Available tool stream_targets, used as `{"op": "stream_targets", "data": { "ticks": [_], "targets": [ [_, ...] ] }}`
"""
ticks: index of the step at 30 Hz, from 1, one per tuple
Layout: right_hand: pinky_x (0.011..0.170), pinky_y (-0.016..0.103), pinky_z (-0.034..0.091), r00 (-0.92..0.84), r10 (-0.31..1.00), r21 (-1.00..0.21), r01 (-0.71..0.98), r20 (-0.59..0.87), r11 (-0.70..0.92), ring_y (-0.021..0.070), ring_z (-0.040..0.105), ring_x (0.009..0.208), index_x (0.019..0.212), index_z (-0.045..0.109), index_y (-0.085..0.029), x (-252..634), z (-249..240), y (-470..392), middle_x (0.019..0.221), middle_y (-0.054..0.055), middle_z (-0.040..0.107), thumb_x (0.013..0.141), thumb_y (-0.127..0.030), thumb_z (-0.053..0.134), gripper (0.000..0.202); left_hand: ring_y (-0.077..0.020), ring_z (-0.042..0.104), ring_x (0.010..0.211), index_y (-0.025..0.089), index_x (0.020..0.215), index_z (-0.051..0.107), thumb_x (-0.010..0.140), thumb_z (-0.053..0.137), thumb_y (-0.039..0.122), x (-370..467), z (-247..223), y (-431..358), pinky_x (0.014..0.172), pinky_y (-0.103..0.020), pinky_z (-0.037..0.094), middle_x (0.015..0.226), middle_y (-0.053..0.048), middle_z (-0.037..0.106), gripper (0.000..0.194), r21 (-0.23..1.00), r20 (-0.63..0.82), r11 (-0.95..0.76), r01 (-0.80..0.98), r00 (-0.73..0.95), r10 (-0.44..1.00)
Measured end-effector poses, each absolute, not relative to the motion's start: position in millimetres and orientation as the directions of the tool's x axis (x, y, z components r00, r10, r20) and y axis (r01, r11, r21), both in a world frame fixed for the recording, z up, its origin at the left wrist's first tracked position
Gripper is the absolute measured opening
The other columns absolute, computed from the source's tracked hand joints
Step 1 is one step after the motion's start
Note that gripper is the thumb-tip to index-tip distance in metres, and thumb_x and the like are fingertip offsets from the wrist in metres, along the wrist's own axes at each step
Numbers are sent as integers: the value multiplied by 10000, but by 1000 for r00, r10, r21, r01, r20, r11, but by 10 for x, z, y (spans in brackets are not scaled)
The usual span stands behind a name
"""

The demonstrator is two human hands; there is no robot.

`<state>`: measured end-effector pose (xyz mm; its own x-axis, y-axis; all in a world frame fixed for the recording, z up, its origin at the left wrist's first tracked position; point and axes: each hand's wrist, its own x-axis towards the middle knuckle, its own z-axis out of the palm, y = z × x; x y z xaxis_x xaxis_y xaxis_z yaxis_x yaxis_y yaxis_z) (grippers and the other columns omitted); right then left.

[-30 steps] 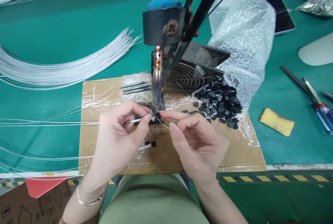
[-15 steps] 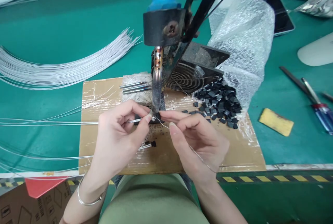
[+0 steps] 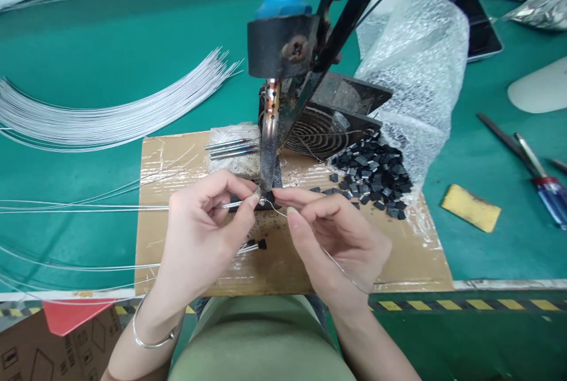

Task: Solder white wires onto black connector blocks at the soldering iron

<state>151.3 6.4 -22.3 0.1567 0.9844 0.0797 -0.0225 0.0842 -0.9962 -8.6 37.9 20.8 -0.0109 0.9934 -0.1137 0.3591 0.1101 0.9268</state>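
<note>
My left hand point(image 3: 212, 221) pinches thin white wires point(image 3: 150, 208) close to their right-hand ends, thumb against forefinger. In my right hand point(image 3: 336, 233), a thin solder wire point(image 3: 345, 270) runs past the thumb and across the palm, its far end reaching the joint. The right forefinger touches a small black piece point(image 3: 269, 197) beside the wire ends. Directly above, the tip of a blue-handled soldering iron point(image 3: 269, 156), clamped in a black holder, comes down between both hands. The exact contact at the tip is too small to make out.
A cardboard sheet point(image 3: 177, 159) lies under the work. Loose black pieces point(image 3: 376, 171) are heaped right of a black fan point(image 3: 316, 133). Finished-looking wires with a black end point(image 3: 262, 244) lie near me. A wire bundle point(image 3: 133, 118), yellow sponge point(image 3: 470, 208) and screwdriver point(image 3: 547, 186) surround the sheet.
Both hands keep almost the same pose at the iron's tip. The iron and its holder appear slightly further right in view; the rest has barely shifted.
</note>
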Motion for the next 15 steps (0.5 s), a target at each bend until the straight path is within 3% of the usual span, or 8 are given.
{"op": "stream_targets", "data": {
  "ticks": [15],
  "targets": [
    [971, 413, 619, 142, 985, -995, -12, 94, 97, 239, 773, 1084, 839, 620, -244, 1525, -228, 74, 1147, 60, 815, 963, -179, 677, 151, -103, 589, 620, 194, 787, 712, 870, 750, 159, -76, 200, 386, 464, -222, 315, 847, -17, 738, 98, 925, -126, 125, 359, -19, 992]
  ]
}}
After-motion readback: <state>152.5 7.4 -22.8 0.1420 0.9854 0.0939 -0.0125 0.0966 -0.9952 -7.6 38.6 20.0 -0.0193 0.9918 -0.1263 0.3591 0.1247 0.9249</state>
